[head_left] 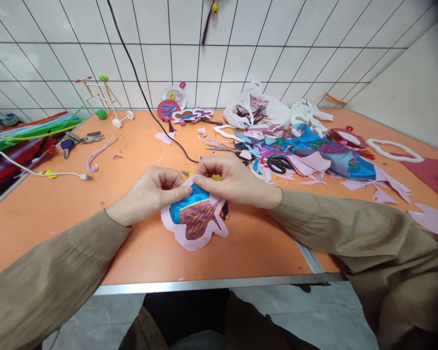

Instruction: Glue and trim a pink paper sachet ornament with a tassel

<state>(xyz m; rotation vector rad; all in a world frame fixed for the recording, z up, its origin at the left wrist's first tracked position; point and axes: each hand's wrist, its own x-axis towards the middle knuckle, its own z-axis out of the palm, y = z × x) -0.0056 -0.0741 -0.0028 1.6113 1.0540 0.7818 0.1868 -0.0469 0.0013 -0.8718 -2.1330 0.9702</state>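
Observation:
Both hands pinch a craft cutout (197,221) with a wavy pink border, a blue fabric part and a purple part with a yellow maze-like pattern. My left hand (155,189) grips its upper left edge, thumb on the front. Thumb and fingers of my right hand (229,180) close on its top edge. The piece is tilted up above the orange table (146,257), its lower end towards me. A dark tassel (225,210) shows at its right side. Something yellow is partly hidden behind my right hand.
Scissors with black handles (277,165) lie among pink and blue scraps at right. Behind them is a white plastic bag (257,109). Keys (82,138), a white cable (40,170) and pipe cleaners (32,126) lie at left. A black cord (142,92) runs down behind my hands.

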